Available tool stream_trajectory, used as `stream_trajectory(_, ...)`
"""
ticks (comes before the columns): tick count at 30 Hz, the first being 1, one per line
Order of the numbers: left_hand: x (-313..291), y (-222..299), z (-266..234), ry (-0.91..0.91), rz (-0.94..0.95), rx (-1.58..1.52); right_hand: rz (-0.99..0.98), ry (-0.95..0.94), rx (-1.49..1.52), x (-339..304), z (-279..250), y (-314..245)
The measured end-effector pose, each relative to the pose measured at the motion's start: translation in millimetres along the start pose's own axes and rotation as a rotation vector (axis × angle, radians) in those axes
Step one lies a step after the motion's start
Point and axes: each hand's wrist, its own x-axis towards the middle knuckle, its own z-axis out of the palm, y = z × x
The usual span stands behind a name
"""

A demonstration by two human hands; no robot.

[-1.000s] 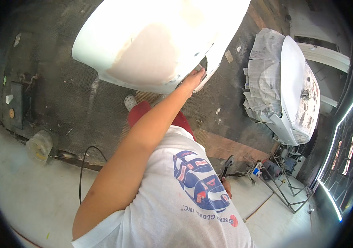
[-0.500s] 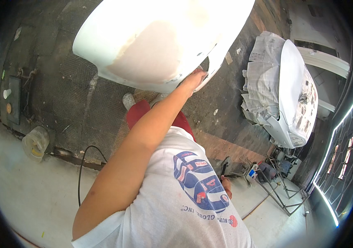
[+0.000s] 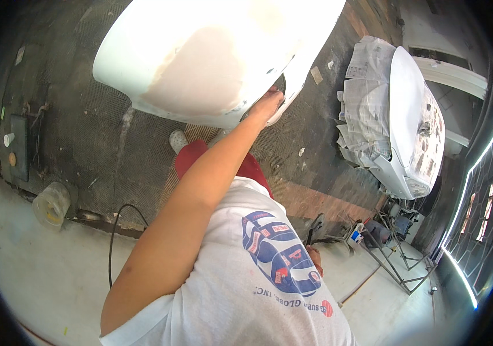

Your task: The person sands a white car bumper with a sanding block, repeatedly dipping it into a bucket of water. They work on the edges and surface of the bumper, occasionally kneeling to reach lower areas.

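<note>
Your L hand (image 3: pixel 268 104) was at opening (image 3: pixel 281 84) of white panel (image 3: pixel 212 57), 12 o'clock; R hand (image 3: pixel 315 258) nr dark tool (image 3: pixel 314 228), 5 o'clock. Couldn't tell either grip. Light, steady L contact prob. best.

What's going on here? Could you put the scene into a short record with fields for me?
Left hand: at the dark opening in a large white panel; grip unclear
Panel surface: glossy white with a beige patch
Right hand: partly hidden by the white shirt, near a dark tool-like object; grip unclear
Off to the right: another white panel, partly covered with paper
Off to the left: clear bucket
</note>
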Motion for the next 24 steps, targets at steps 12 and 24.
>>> stream_trajectory(12,-13,9,3,0.000,0.006,-0.011,0.002,-0.025,-0.024,20,-6,24)
stream_trajectory(24,-6,7,-2,0.005,-0.022,-0.015,-0.011,-0.026,-0.035,5,1,-1)
